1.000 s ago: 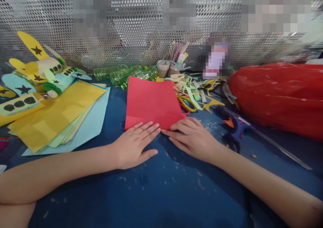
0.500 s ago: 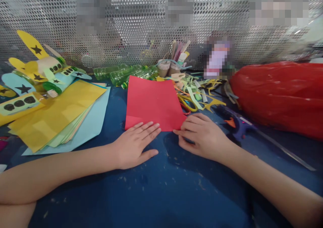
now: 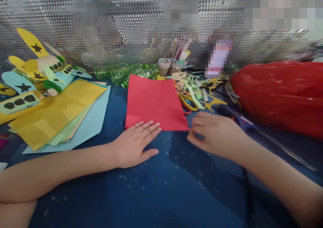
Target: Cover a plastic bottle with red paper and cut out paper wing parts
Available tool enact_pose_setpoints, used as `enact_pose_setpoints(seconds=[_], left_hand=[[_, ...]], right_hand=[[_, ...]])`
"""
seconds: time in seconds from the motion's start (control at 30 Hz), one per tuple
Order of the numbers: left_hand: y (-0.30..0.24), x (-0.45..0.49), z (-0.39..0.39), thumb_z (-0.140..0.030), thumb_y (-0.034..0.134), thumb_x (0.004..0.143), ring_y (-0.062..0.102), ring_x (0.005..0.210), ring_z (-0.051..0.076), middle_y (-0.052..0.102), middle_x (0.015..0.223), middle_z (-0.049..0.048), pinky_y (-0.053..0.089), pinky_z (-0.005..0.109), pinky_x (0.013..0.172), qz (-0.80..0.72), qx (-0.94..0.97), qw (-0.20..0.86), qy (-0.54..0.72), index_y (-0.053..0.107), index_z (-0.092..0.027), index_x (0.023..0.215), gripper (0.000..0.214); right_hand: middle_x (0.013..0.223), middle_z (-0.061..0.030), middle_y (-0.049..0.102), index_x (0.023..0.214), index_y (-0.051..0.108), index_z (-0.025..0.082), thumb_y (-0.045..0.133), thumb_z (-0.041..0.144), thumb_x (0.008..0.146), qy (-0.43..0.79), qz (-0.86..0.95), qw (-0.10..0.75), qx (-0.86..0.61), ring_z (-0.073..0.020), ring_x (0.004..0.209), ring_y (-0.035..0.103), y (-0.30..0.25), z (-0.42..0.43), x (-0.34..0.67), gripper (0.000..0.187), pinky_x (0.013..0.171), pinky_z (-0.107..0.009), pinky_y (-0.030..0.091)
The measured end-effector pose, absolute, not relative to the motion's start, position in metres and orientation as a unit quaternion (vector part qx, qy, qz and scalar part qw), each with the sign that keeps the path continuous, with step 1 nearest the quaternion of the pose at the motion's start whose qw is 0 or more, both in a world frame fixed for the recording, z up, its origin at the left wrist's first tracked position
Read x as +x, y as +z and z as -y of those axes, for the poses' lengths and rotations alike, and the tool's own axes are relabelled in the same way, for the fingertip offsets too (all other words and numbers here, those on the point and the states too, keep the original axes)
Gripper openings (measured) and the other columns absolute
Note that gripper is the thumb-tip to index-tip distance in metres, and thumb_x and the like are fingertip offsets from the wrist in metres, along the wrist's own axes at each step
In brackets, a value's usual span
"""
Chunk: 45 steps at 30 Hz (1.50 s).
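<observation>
Red paper [image 3: 154, 102] lies ahead of the left hand [image 3: 136, 144], laid flat over its near edge; the curled right hand [image 3: 214, 134] is at its near-right corner. Whether that one pinches, I cannot tell.

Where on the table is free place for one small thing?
Widest: the flecked blue table this side of the left hand and right hand. Narrower: a strip between the paper stack and red sheet. Crowded: behind the red sheet, with green bottles and paper scraps.
</observation>
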<state>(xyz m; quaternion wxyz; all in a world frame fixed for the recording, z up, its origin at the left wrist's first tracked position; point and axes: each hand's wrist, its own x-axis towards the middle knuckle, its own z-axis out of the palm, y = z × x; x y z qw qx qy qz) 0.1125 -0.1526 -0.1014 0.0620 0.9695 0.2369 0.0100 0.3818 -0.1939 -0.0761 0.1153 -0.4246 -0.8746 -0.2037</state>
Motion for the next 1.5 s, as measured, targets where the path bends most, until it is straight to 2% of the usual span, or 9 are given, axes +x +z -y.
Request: enact_pose_setpoints(seconds=[0.1, 0.17, 0.3, 0.43, 0.57, 0.97, 1.23, 1.37, 1.5], left_hand=[[-0.102, 0.113, 0.153, -0.054, 0.023, 0.098, 0.020, 0.145, 0.019, 0.025, 0.157, 0.0052, 0.014, 0.037, 0.119, -0.235, 0.970, 0.060, 0.017, 0.025, -0.016, 0.150, 0.065], [-0.102, 0.112, 0.153, -0.054, 0.023, 0.098, 0.020, 0.145, 0.019, 0.025, 0.156, 0.0054, 0.014, 0.037, 0.119, -0.235, 0.970, 0.059, 0.019, 0.025, -0.016, 0.150, 0.064], [-0.101, 0.112, 0.153, -0.054, 0.023, 0.098, 0.020, 0.145, 0.020, 0.025, 0.156, 0.0057, 0.015, 0.037, 0.119, -0.237, 0.970, 0.059, 0.009, 0.026, -0.014, 0.149, 0.065], [-0.098, 0.114, 0.153, -0.054, 0.020, 0.098, 0.022, 0.145, 0.020, 0.024, 0.156, 0.0058, 0.017, 0.038, 0.119, -0.234, 0.971, 0.044, 0.003, 0.026, -0.014, 0.149, 0.066], [-0.099, 0.117, 0.165, -0.060, 0.020, 0.095, 0.032, 0.141, 0.027, 0.033, 0.151, 0.0166, 0.028, 0.040, 0.114, -0.269, 0.963, -0.009, -0.015, 0.038, -0.005, 0.144, 0.076], [-0.099, 0.116, 0.189, -0.070, 0.017, 0.089, 0.064, 0.102, 0.045, 0.059, 0.113, 0.0399, 0.057, 0.049, 0.073, -0.430, 0.896, -0.106, -0.043, 0.060, 0.015, 0.116, 0.100], [-0.091, 0.114, 0.186, -0.071, 0.017, 0.088, 0.068, 0.084, 0.041, 0.070, 0.090, 0.0312, 0.054, 0.045, 0.057, -0.433, 0.889, -0.141, -0.043, 0.073, 0.003, 0.099, 0.094], [-0.081, 0.119, 0.185, -0.067, 0.024, 0.090, 0.066, 0.068, 0.034, 0.066, 0.068, 0.0237, 0.050, 0.040, 0.053, -0.430, 0.888, -0.145, -0.074, 0.073, -0.002, 0.077, 0.083], [-0.075, 0.122, 0.181, -0.060, 0.037, 0.091, 0.065, 0.064, 0.030, 0.063, 0.062, 0.0176, 0.048, 0.037, 0.052, -0.430, 0.889, -0.146, -0.058, 0.070, -0.005, 0.070, 0.068]], right_hand=[[0.055, -0.0036, 0.058, 0.053, 0.059, 0.021, 0.058, 0.017, 0.082, -0.253, 0.843, 0.194, -0.432, -0.0174, 0.060, 0.052, -0.073, 0.193, 0.382, 0.029, 0.056, -0.032, 0.044], [0.068, -0.0049, 0.066, 0.070, 0.068, 0.020, 0.058, 0.015, 0.083, -0.221, 0.837, 0.259, -0.428, -0.0176, 0.067, 0.056, -0.075, 0.192, 0.379, 0.017, 0.065, -0.031, 0.049], [0.090, -0.0068, 0.069, 0.103, 0.071, 0.020, 0.055, 0.022, 0.089, -0.106, 0.885, 0.227, -0.392, -0.0186, 0.082, 0.061, -0.090, 0.192, 0.370, 0.021, 0.075, -0.034, 0.050], [0.092, -0.0070, 0.068, 0.105, 0.072, 0.021, 0.052, 0.026, 0.092, -0.071, 0.894, 0.185, -0.403, -0.0177, 0.083, 0.062, -0.103, 0.190, 0.368, 0.024, 0.075, -0.033, 0.049], [0.089, -0.0068, 0.068, 0.102, 0.073, 0.022, 0.051, 0.026, 0.093, -0.073, 0.890, 0.193, -0.406, -0.0165, 0.080, 0.062, -0.102, 0.189, 0.369, 0.024, 0.073, -0.032, 0.048], [0.089, -0.0078, 0.067, 0.101, 0.073, 0.020, 0.052, 0.024, 0.092, -0.065, 0.890, 0.199, -0.404, -0.0172, 0.079, 0.061, -0.102, 0.189, 0.369, 0.023, 0.070, -0.031, 0.049], [0.089, -0.0081, 0.066, 0.101, 0.073, 0.019, 0.052, 0.023, 0.092, -0.054, 0.889, 0.205, -0.406, -0.0175, 0.080, 0.061, -0.102, 0.189, 0.369, 0.023, 0.071, -0.032, 0.050], [0.091, -0.0080, 0.067, 0.103, 0.072, 0.020, 0.052, 0.022, 0.092, -0.039, 0.885, 0.211, -0.413, -0.0184, 0.082, 0.061, -0.103, 0.189, 0.369, 0.023, 0.073, -0.034, 0.051], [0.109, -0.0090, 0.067, 0.111, 0.068, 0.022, 0.052, 0.025, 0.093, -0.042, 0.873, 0.223, -0.431, -0.0223, 0.101, 0.061, -0.106, 0.189, 0.368, 0.025, 0.089, -0.042, 0.049]])
